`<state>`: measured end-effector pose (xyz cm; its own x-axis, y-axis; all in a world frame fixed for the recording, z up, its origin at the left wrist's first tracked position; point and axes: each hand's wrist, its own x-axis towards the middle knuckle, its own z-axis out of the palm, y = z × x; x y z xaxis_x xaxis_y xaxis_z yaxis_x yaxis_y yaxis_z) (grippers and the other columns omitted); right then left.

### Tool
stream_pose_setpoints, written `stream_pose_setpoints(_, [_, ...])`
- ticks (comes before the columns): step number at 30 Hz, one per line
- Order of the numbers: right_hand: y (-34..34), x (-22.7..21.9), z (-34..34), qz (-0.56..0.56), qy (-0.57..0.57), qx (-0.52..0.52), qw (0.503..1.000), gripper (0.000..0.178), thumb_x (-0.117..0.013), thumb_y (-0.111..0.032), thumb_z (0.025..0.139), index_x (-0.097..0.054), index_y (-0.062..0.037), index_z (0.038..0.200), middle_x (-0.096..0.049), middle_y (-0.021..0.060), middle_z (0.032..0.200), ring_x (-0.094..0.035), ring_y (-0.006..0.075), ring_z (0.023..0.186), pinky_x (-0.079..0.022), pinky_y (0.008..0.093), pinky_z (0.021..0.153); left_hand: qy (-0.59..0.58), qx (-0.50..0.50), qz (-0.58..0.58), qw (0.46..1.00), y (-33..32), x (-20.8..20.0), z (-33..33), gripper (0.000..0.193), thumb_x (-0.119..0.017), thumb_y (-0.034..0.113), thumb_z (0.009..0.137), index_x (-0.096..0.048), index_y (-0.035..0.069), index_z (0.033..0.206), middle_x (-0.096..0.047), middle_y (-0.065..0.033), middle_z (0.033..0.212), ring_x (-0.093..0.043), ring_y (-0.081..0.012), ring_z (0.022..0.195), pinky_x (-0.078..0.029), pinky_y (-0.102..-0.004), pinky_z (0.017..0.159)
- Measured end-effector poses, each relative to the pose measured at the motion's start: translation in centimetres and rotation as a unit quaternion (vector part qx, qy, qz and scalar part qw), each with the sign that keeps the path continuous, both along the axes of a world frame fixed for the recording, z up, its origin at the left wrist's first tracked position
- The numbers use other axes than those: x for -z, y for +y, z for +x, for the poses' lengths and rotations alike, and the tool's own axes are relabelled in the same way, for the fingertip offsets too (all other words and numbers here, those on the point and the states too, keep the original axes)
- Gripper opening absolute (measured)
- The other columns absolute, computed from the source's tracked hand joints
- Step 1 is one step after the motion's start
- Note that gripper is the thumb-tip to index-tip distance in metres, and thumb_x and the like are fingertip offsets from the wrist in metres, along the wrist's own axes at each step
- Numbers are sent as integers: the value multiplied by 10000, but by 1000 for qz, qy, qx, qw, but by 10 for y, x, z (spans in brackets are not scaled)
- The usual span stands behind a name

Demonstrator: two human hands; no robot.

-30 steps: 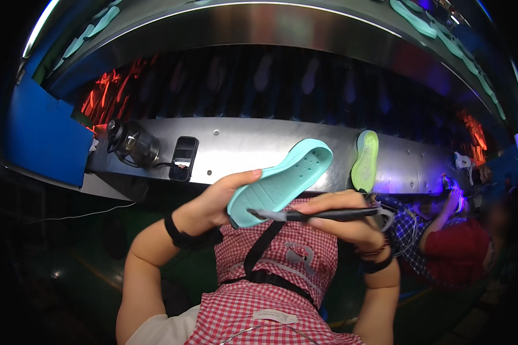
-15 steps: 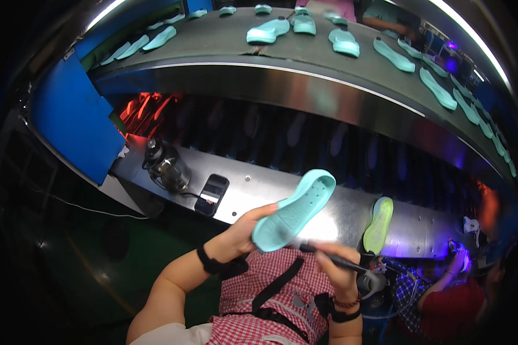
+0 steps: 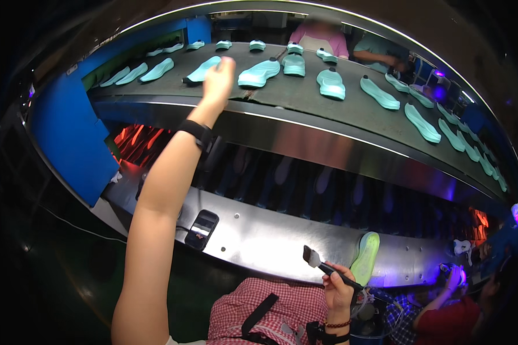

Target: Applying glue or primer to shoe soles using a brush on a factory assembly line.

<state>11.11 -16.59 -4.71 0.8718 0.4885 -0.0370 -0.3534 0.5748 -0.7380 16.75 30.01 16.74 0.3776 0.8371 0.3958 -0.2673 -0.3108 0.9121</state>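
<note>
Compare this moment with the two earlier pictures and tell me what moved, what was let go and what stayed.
The left hand went from chest height up to the upper conveyor belt, and no longer holds the turquoise sole; it now hovers at a turquoise sole on the belt, contact unclear. The right hand stays low, still gripping the brush. The green sole still leans on the metal ledge.

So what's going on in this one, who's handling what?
A person stands at a shoe-sole line. Their left hand is stretched up over the upper conveyor belt, right at a turquoise sole; whether it grips the sole is hard to tell. Their right hand holds a small brush down near the metal ledge, where a yellow-green sole and a phone rest. More turquoise soles lie along the belt, with other workers behind it.
</note>
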Motion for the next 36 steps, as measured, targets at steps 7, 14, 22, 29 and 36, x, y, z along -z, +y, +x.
stream_pose_setpoints(7, [-22, 10, -2, -27, 35, 20, 999, 229, -582, 90, 738, -556, 88, 966, -589, 247, 977, -627, 231, 729, -535, 275, 658, 316, -80, 392, 860, -4, 11, 36, 428, -599, 336, 783, -512, 37, 1076, -504, -206, 1102, -497, -349, 1031, -406, -394, 869])
stream_pose_setpoints(14, [-30, 15, 0, -31, 37, 34, 998, 182, -579, 43, 758, -562, 29, 938, -608, 201, 947, -615, 203, 711, -513, 267, 638, -106, -10, 268, 958, -58, 13, 6, 258, -629, 234, 788, -616, -24, 788, -564, -149, 1039, -517, -217, 974, -389, -300, 842])
stream_pose_setpoints(22, [-30, 8, 9, -13, -8, 51, 999, 178, -574, 35, 744, -572, 23, 922, -615, 185, 932, -587, 191, 762, -464, 264, 702, -85, 458, -300, 833, -117, 83, -97, 401, -513, 42, 746, -434, -59, 1126, -564, -133, 998, -574, -190, 867, -471, -329, 782])
stream_pose_setpoints(29, [-35, -8, -3, 80, -14, 8, 997, 188, -563, 30, 739, -567, 30, 926, -621, 184, 919, -613, 251, 868, -481, 352, 844, -101, 709, -515, 471, -245, 238, -173, 750, -473, 495, 827, -238, -15, 1325, -388, -240, 1270, -445, -360, 1134, -365, -441, 964])
stream_pose_setpoints(36, [-16, 22, -16, -85, -19, -89, 992, 174, -569, 70, 728, -586, 60, 901, -621, 191, 901, -611, 266, 858, -464, 375, 844, -102, 545, -587, 590, -307, 246, -167, 877, -193, 733, 764, -327, 50, 1297, -439, -172, 1241, -451, -326, 1123, -364, -471, 941])
